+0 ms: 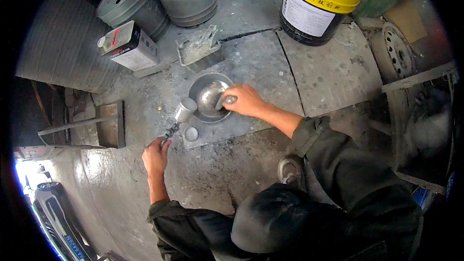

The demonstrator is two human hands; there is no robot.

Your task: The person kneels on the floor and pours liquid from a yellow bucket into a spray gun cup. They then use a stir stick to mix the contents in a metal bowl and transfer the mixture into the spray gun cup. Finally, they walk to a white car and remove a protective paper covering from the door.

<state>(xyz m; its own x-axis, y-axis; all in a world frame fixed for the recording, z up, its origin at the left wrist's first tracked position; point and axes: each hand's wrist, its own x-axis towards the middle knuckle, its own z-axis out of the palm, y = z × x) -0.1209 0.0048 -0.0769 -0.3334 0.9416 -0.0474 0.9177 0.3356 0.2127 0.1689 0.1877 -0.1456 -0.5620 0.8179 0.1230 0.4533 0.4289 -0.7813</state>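
Observation:
My left hand (154, 157) is closed round the handle end of what looks like a spray gun (170, 131), its dark metal body smeared. A grey cup (185, 110) sits at the gun's far end, tilted beside a round metal basin (194, 86). Over the basin's right side, my right hand (245, 100) grips a tool with a rounded grey end (231, 99); its working end is mostly hidden by the hand and basin. The basin's inside looks shiny and silvery. A small round lid or shallow cup (191, 134) lies on the floor slab just below the gun's cup.
Beyond the basin are a rectangular tin (202, 59) holding brushes or sticks, and a white-and-black can (133, 50). Grey pails (186, 0) and a yellow-and-black drum (311, 12) stand farther back. A metal tray (111, 125) is left, a wheel rim (397, 48) right.

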